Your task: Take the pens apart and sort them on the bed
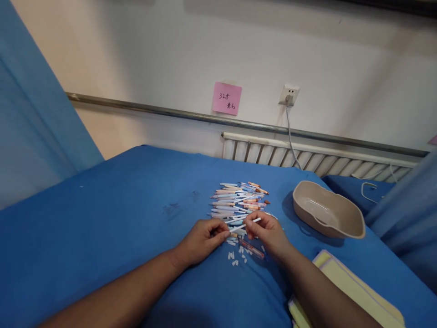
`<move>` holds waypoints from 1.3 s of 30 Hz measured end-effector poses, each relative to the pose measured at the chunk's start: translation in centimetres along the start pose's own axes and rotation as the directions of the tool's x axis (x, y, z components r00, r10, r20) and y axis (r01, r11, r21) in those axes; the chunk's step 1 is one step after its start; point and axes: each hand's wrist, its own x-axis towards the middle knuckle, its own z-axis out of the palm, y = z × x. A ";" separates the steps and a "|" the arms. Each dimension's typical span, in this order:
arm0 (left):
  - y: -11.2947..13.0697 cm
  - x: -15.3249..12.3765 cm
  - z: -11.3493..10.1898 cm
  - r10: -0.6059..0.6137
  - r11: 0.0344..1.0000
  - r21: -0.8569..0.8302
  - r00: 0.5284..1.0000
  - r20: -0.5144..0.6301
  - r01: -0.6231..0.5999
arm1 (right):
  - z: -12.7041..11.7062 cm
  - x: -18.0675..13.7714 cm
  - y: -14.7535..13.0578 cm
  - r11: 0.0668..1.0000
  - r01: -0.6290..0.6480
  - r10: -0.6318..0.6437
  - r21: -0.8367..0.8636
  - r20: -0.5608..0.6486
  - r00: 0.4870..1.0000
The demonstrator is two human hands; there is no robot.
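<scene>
A thin white stick (244, 225) runs between my two hands over the blue-covered surface. My left hand (208, 239) pinches its left end between thumb and fingertips. Toward its right end, my right hand (268, 231) closes thumb and fingers round it. Just beyond the hands lies a pile of pens and thin sticks (235, 200), in white, pale blue, pinkish and orange. Several small white pieces (235, 263) are scattered nearer to me. Beside them is a clear pen-like tube with reddish marks (251, 248). My hands hide part of the pile.
A beige plastic basin (353, 223) stands to the right of the pile. A folded yellow cloth (358, 289) lies near my right forearm. Behind are a radiator (273, 155), a rail (164, 110), a plugged socket (289, 94) and a pink note (227, 98). Blue curtains hang at both sides.
</scene>
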 end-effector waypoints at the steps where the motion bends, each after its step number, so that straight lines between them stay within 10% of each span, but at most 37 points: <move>1: -0.1 0.0 -0.2 0.004 1.000 0.013 1.000 -0.008 -0.004 | 0.0 0.0 0.2 1.000 -0.001 0.001 0.025 0.006 1.000; 8: -1.8 1.0 -3.3 -0.029 0.992 0.110 0.961 -0.276 0.061 | -0.7 0.3 1.2 0.995 -0.054 0.064 0.085 -0.113 0.992; 17: -0.4 0.0 -3.3 0.116 0.881 0.448 0.987 0.110 -0.154 | -0.5 0.5 1.3 0.998 -0.041 0.048 0.054 -0.133 0.990; 39: 1.7 -0.9 -1.1 0.146 0.695 0.660 0.955 0.258 -0.285 | -0.7 0.8 1.5 0.998 -0.031 0.039 0.049 -0.175 0.984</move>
